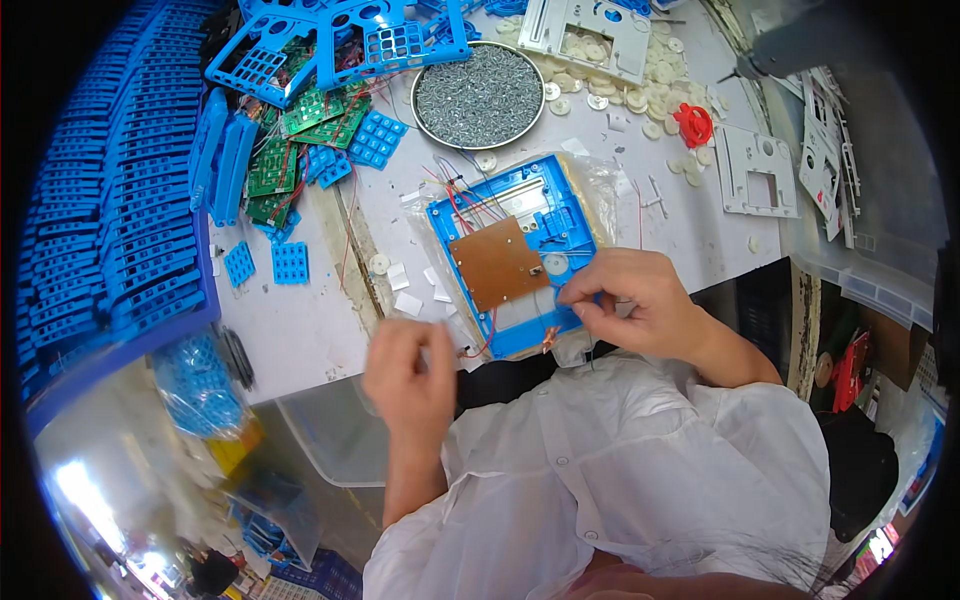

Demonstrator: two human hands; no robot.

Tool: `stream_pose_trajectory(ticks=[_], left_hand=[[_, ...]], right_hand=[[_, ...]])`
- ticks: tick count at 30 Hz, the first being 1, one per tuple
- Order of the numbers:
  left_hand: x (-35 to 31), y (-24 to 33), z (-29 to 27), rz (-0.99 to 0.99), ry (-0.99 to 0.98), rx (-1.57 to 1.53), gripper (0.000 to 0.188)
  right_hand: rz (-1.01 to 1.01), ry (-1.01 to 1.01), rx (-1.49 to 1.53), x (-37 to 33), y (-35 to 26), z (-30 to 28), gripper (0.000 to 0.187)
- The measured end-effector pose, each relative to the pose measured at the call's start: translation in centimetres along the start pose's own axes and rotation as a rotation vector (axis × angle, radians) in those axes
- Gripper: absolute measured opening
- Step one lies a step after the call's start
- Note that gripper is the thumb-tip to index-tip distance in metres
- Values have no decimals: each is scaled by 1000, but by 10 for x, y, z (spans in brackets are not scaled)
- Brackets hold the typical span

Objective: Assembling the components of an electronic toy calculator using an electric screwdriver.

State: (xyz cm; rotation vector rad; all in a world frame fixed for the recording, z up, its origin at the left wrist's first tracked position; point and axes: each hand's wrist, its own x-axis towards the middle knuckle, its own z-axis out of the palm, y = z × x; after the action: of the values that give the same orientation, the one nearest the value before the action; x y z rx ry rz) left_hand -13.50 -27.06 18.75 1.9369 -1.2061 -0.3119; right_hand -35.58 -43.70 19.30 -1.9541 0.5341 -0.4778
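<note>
So case [563, 228] cradles board [494, 266], likely for support; right hand [636, 303] over case, left hand [410, 375] beside; fingers curled, grips unclear.

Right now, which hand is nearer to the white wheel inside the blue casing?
Right. The right hand is just below and right of the white wheel; the left hand is farther, beyond the lower left side of the blue casing.

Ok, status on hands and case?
Right hand at blue case, grip unclear; left hand blurred nearby. Brown board inside case. Red wire trailing by left hand.
</note>
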Motion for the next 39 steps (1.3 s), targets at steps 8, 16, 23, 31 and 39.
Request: stream_pose_trajectory(ticks=[8,16,23,31,39], left_hand=[[-53,33,24,-544,-696,-530,11],[-37,25,14,-242,-240,-207,11],[-19,14,10,-143,-264,-58,17],[-11,5,15,26,-207,-2,13],[-3,15,11,-305,-440,-282,18]], right_hand=[[-323,-44,-324,-8,-1,15,34],[-362,113,-363,-2,7,36,23],[-290,191,-395,9,-2,62,25],[-330,145,-452,13,-2,66,23],[-378,164,-410,7,-1,64,30]])
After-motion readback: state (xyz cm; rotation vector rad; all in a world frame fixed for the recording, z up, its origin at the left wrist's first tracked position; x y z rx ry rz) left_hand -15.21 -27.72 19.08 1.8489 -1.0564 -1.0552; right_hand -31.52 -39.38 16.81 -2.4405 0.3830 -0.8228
